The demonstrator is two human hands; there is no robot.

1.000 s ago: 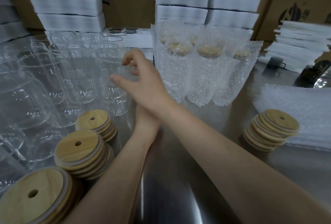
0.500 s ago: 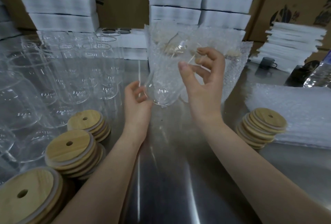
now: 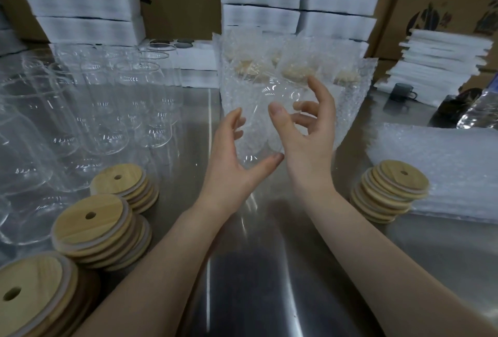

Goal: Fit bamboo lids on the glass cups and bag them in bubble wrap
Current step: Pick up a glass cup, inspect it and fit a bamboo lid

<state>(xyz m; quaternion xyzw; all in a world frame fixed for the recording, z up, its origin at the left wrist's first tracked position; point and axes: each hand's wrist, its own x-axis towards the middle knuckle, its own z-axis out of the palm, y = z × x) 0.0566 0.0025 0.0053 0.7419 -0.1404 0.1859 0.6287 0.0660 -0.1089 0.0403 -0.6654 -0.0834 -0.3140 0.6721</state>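
Counter of bare steel, viewed from above, carrying all the work. Boxes of brown cardboard stand along its far edge. Foam stacks, white, are piled before them at left and centre, with a lower pile at far right. Bubble wrap lies flat in a pile on the right side. Cups of clear glass stand upright in crowded rows on the left side. Bagged cups stand in a row at centre rear, bamboo showing through the wrap near their tops. Lids lie in four stacks: three at near left, just beside the cups, and one at right, just beside the near edge of the bubble wrap; each top lid shows one hole. Held cup, clear glass, is in the air above the counter at centre, just in front of the bagged cups, tilted slightly with its mouth up and away. Left hand cradles its base, thumb beneath and fingers along the left wall. Right hand grips its upper wall, thumb on the near side and fingers curled round the far side. Mug, small and dark, stands at right rear.
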